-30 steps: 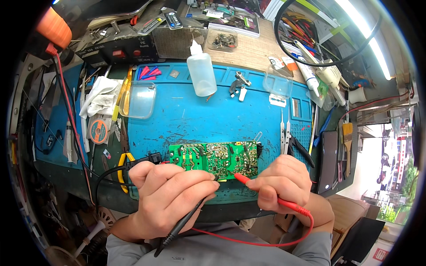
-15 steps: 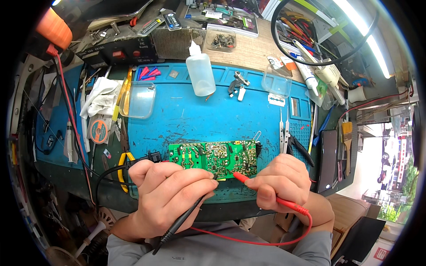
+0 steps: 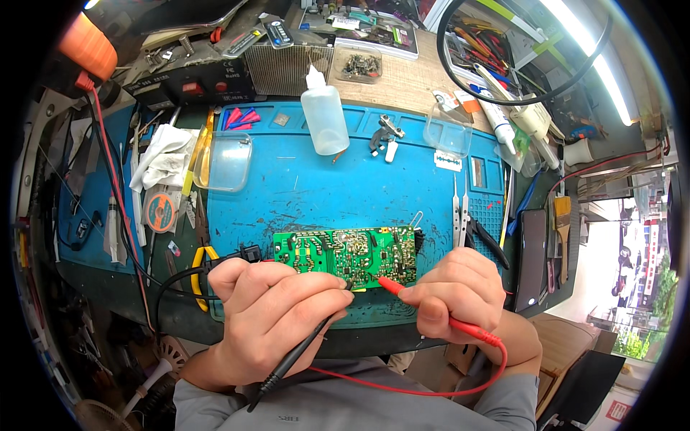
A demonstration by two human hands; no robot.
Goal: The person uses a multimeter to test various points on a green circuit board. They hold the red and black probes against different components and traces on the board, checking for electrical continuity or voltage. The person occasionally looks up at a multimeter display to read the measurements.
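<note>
A green circuit board (image 3: 348, 253) lies solder side up near the front of a blue work mat (image 3: 323, 183). My left hand (image 3: 269, 316) grips a black test probe (image 3: 302, 352), its tip at the board's lower edge. My right hand (image 3: 456, 294) pinches a red test probe (image 3: 402, 291), whose tip touches the board's lower right part. A red lead (image 3: 431, 384) loops below my right wrist.
On the mat stand a white squeeze bottle (image 3: 323, 118), a clear plastic lid (image 3: 223, 161), tweezers (image 3: 460, 212) and a solder reel (image 3: 159, 213). Yellow-handled cutters (image 3: 198, 276) lie left of my hand. Tools, trays and a black box crowd the back.
Both hands stay on the board; the probe tips have shifted only slightly along its lower edge.
</note>
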